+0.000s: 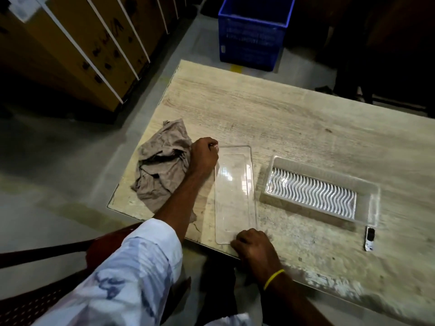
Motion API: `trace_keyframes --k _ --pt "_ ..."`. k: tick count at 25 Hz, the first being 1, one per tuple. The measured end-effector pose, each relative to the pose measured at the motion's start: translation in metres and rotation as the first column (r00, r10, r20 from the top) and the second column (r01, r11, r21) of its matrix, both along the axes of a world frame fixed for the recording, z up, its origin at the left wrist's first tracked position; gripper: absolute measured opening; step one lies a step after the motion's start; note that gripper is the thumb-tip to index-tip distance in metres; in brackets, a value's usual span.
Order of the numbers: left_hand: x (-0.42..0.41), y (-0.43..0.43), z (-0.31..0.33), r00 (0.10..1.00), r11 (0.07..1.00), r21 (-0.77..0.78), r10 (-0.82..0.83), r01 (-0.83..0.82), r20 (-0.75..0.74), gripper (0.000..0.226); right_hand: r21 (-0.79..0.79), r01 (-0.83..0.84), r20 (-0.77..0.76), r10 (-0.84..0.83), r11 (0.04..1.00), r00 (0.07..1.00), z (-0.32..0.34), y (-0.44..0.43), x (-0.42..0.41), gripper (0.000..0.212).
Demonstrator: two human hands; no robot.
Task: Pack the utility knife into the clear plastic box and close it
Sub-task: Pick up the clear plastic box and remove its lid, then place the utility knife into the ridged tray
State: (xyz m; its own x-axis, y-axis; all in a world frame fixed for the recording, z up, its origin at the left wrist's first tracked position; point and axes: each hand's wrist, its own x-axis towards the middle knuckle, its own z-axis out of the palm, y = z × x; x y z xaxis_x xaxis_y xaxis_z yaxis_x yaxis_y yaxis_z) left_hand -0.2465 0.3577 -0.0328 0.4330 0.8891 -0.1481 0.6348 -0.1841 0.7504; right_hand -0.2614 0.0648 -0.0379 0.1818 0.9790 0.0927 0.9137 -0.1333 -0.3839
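Note:
A flat clear plastic lid (235,196) lies on the wooden table (294,118), its long side running away from me. My left hand (203,156) pinches the lid's far left corner. My right hand (253,245) is closed on its near edge. To the right stands the open clear plastic box (373,203), with a wavy ribbed bottom and nothing in it. Just past the box's near right corner lies a small black-and-white object (369,238), apparently the utility knife, out of reach of both hands.
A crumpled brown cloth (162,165) lies at the table's left edge, touching my left forearm. A blue crate (254,31) stands on the floor beyond the table. Cardboard cartons (70,50) are stacked at the far left. A dark chair (47,267) is at my left.

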Motion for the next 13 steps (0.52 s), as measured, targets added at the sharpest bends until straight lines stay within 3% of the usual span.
trace_keyframes --k 5,8,11,13 --pt "0.004 -0.001 0.001 0.999 0.999 0.033 0.012 -0.011 -0.043 0.020 -0.021 0.004 -0.073 -0.005 1.000 0.997 0.005 0.004 0.002 0.034" --pt "0.006 -0.010 0.018 0.988 0.992 0.101 -0.054 0.069 -0.147 0.029 0.005 0.072 -0.118 -0.071 0.997 0.990 0.019 -0.002 0.007 0.022" --pt "0.020 -0.038 0.053 0.991 0.979 0.160 -0.120 0.129 -0.066 0.025 0.128 0.358 -0.365 -0.291 0.925 0.884 0.043 -0.021 0.025 0.008" --pt "0.038 -0.072 0.080 0.976 0.969 0.131 -0.217 0.211 0.030 0.014 0.214 0.614 -0.513 -0.447 0.760 0.733 0.061 -0.044 0.051 0.007"
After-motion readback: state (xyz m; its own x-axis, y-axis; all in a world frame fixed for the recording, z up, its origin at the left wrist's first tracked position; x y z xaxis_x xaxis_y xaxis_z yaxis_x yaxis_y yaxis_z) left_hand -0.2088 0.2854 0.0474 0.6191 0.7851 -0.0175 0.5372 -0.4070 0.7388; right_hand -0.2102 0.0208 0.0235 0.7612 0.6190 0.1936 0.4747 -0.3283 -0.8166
